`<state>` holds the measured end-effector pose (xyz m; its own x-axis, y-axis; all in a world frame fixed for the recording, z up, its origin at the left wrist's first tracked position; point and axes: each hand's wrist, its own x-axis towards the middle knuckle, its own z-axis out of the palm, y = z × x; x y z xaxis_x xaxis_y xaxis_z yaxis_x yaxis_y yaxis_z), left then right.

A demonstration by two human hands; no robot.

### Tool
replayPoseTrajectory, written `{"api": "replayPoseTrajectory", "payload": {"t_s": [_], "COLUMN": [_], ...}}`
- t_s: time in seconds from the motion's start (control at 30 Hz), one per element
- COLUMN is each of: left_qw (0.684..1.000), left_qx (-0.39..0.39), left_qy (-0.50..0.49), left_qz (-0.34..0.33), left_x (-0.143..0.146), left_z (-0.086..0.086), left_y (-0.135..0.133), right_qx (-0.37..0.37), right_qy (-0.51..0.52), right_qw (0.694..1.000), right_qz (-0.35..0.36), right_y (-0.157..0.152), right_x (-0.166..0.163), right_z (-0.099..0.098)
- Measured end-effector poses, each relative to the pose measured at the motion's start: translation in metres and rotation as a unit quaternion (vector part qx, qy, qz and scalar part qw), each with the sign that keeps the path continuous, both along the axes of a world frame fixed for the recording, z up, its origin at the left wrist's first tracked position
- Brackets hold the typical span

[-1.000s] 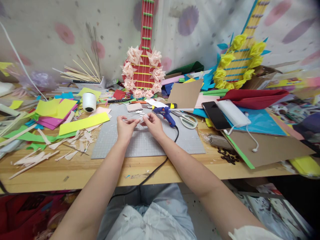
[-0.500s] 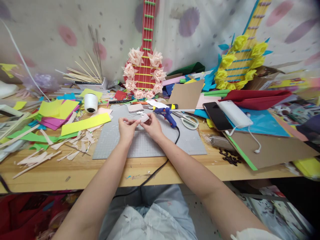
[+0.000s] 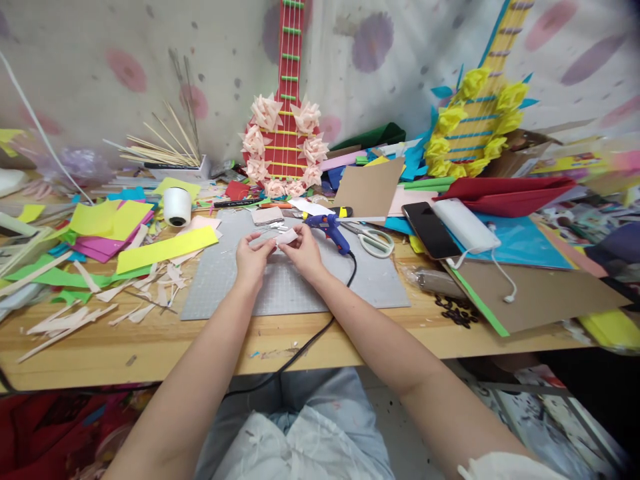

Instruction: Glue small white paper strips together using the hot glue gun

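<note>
Above the grey cutting mat, a small pale pink paper piece is pinched between my two hands. My left hand has its thumb and fingertips closed at the piece's left end. On the other end, my right hand grips with thumb and fingers. The fingers partly cover the piece, so its full shape is hidden. Just right of my right hand lies a blue glue gun with a black cord, beside grey-handled scissors. Several small white bits rest on the mat behind my fingers.
Paper scraps and yellow sheets cover the left side, near a white roll. A red paper guitar and a yellow one stand behind. To the right are a phone, a power bank and cardboard.
The view has shifted slightly, so most things sit a little further left. Both hands still pinch the paper piece, which looks slightly turned between the fingers.
</note>
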<state>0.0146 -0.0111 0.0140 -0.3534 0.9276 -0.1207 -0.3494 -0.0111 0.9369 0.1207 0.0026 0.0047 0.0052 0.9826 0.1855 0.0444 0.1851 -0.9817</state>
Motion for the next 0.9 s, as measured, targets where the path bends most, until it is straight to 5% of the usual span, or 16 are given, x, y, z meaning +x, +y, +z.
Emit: {"api": "replayPoseTrajectory", "payload": {"t_s": [0.23,0.9], "left_qw": [0.999,0.992], "left_qx": [-0.009,0.03], "left_qy": [0.033,0.121], "left_qz": [0.008,0.005], "left_x": [-0.0011,-0.0003], "left_z": [-0.0013,-0.0019], "left_y": [0.0011,-0.0013], "right_qx": [0.004,0.062], "right_qy": [0.054,-0.05], "right_qw": [0.998,0.996], "right_qz": [-0.006,-0.031], "right_y": [0.0037,-0.0003], "right_x": [0.0036,0.0069], "right_z": [-0.0022,-0.0007]}}
